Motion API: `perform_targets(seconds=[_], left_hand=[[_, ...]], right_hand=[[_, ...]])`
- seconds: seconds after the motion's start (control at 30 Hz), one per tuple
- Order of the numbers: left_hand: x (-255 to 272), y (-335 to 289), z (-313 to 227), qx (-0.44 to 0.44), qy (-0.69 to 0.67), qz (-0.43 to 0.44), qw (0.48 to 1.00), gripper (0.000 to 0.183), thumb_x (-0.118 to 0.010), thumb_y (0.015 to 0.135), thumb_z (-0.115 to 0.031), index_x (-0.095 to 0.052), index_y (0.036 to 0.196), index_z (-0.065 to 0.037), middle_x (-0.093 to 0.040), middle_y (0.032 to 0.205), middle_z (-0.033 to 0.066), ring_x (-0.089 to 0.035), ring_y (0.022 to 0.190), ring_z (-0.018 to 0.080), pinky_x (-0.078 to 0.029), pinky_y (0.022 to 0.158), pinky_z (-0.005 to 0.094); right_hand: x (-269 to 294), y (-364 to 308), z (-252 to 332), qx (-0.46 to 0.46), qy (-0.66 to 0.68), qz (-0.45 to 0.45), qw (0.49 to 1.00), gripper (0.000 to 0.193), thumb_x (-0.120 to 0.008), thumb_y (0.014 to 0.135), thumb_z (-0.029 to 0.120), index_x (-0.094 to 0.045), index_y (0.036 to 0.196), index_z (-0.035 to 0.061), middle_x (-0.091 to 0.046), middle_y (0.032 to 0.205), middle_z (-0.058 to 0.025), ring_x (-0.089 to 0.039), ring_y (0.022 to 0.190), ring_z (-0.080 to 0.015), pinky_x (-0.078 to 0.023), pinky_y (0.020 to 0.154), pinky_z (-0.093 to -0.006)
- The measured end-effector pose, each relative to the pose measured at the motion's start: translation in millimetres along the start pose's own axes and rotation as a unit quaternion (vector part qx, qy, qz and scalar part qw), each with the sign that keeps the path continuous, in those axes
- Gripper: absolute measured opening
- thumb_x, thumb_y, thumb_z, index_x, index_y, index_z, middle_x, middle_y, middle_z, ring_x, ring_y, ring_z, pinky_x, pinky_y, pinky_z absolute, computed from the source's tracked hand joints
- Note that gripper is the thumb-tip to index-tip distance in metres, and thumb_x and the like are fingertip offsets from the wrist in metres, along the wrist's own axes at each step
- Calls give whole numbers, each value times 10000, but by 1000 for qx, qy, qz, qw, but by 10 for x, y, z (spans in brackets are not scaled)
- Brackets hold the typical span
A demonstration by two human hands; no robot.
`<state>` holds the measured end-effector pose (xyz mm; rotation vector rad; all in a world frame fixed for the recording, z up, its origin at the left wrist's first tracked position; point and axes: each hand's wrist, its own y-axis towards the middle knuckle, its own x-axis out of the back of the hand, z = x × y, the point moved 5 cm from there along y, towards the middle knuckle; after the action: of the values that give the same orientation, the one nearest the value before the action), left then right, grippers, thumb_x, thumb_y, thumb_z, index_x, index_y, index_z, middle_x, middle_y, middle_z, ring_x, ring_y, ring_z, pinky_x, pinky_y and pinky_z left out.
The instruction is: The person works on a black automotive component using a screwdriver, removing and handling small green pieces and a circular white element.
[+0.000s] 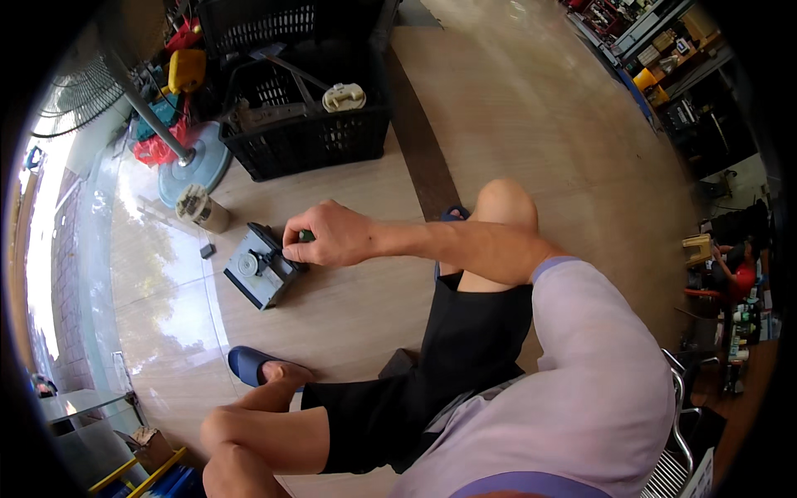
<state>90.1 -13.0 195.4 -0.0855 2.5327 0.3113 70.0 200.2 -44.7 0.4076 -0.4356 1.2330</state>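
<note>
My right hand (330, 234) is closed, thumb and fingers pinched round something with a dark green end (307, 236), perhaps a tool handle; most of it is hidden in the hand. The hand is at the right edge of a small grey metal box (264, 274) on the floor. A round silver disc (248, 264) and a black part (267, 261) show on the box's face. Just left of it lies a small dark block (207, 251). Behind stands a clear plastic cup (204, 211) with brownish bits in it. My left hand is not in view.
A black plastic crate (307, 143) holds metal pieces and a cream-coloured round part (344, 98). A fan's round base (196, 162) stands beside it. My sandalled foot (264, 368) is near the box. Cluttered shelves line the right, where another person (737, 267) sits.
</note>
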Motion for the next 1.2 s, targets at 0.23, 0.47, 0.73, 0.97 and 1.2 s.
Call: perform_targets(seconds=[0.23, 0.47, 0.73, 0.97, 1.2], left_hand=[[313, 73, 97, -2, 24, 35, 999, 316, -544, 988, -365, -680, 1228, -210, -619, 1287, 33, -505, 1256, 259, -328, 1092, 397], [412, -3, 116, 3, 46, 37, 998, 335, -567, 967, -375, -679, 1224, -190, -626, 1273, 45, -520, 1234, 259, -344, 1075, 395], [460, 6, 56, 0, 92, 36, 995, 362, -594, 943, -386, -678, 1219, -167, -633, 1257, 60, -538, 1209, 260, -363, 1056, 392], [693, 31, 227, 20, 180, 18, 983, 389, -617, 921, -396, -677, 1215, -147, -640, 1243, 72, -554, 1186, 261, -379, 1039, 389], [1077, 124, 595, 62, 330, -4, 942, 418, -640, 900, -406, -676, 1211, -128, -647, 1229, 85, -569, 1164, 262, -395, 1023, 387]], right_hand=[[1, 70, -74, -33, -2, 16, 999, 256, -697, 885, 273, -726, 962, 30, -725, 864, -142, -686, 801, -259, -524, 744, -358], [-165, 38, 64, -54, 1, 41, 998, 244, -701, 883, 253, -727, 972, 26, -728, 861, -136, -687, 768, -236, -521, 714, -341], [-129, 3, 54, -25, -20, 43, 999, 234, -692, 899, 246, -725, 971, 25, -731, 875, -125, -660, 705, -219, -499, 648, -341], [-160, 2, 14, 5, -34, 41, 999, 251, -691, 901, 261, -724, 985, 26, -720, 829, -127, -647, 687, -215, -493, 640, -343], [-220, 26, 54, 0, -32, 55, 998, 254, -688, 903, 260, -725, 1001, 28, -718, 830, -121, -654, 719, -207, -503, 669, -333]])
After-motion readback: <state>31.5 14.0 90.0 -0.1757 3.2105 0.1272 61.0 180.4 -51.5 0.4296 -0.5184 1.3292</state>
